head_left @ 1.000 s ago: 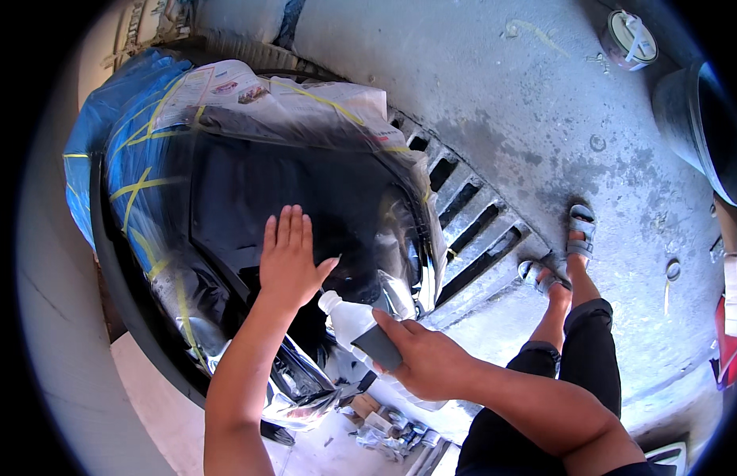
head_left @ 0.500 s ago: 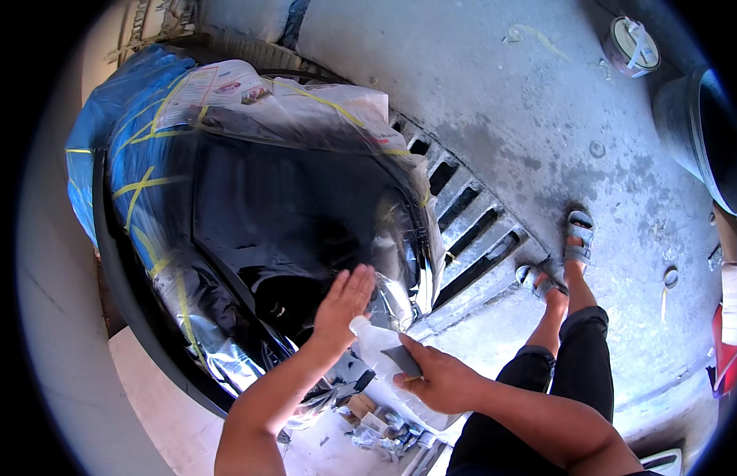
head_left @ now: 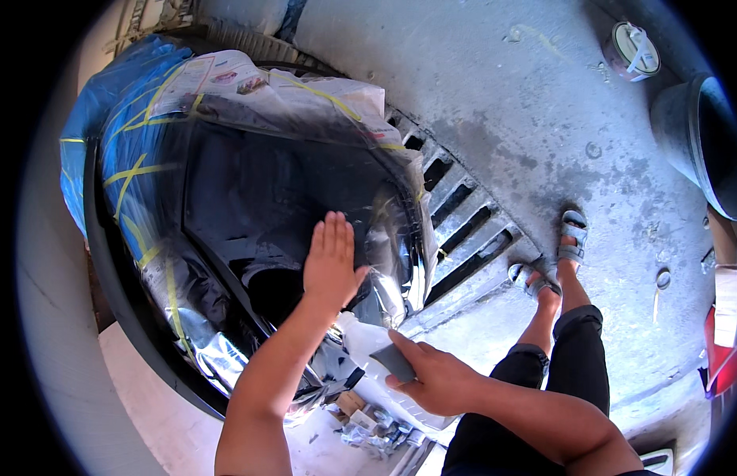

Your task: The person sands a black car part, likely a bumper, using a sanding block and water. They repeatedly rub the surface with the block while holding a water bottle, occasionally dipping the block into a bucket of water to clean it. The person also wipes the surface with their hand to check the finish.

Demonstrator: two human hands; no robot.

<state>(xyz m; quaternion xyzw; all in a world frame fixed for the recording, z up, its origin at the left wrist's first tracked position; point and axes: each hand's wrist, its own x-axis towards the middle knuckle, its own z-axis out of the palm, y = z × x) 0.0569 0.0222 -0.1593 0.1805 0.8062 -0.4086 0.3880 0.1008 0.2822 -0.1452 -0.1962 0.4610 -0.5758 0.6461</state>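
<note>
A glossy black car body panel (head_left: 257, 170) lies before me, ringed by masking film and paper stuck down with yellow tape. Over its near right part is my left hand (head_left: 330, 266), flat, fingers stretched out; it seems to rest on the surface. My right hand (head_left: 444, 379) is closed, with a flat grey piece (head_left: 394, 362), like folded sandpaper, pinched between thumb and fingers. A translucent white plastic bottle (head_left: 360, 337) lies slantwise under that hand, apparently gripped by it too. Its neck points toward my left wrist; the palm side of the grip is hidden.
Blue plastic film (head_left: 118, 95) covers the panel's far left. Right of it runs a slotted floor drain (head_left: 463, 210). Beyond stand my sandalled feet (head_left: 573, 238), a lidded bucket (head_left: 631, 51) and a large grey bin (head_left: 677, 131). Small clutter (head_left: 376, 424) lies below the bottle.
My left hand has slid forward, farther up the black panel, its fingers now pointing away from me. My right hand with the bottle and grey piece has shifted slightly left.
</note>
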